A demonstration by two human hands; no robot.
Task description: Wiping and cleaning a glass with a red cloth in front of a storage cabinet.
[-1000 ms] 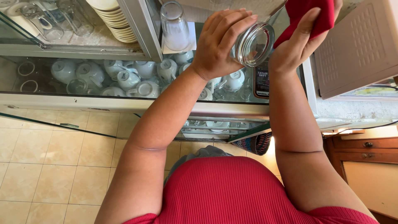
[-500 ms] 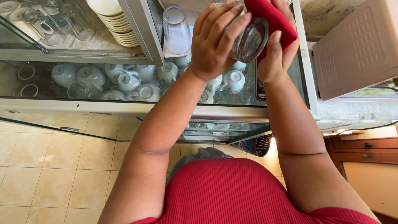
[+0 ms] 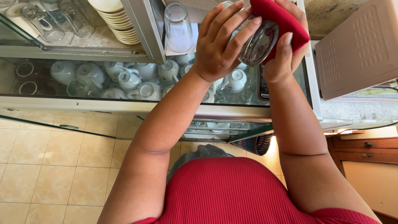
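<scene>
Left hand [image 3: 217,49] clamped around glass [image 3: 259,43], held tilted, base toward camera, in front of cabinet [image 3: 145,29]. Right hand [image 3: 286,54] closed on red cloth [image 3: 277,20], pressed against glass's far side. Beyond: white cups [image 3: 124,79] on lower shelf, upturned tumbler [image 3: 177,27], plates [image 3: 116,20] above.

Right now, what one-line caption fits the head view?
Left hand grips a clear glass while the right hand presses a red cloth against it, above a glass cabinet of white teacups.
</scene>
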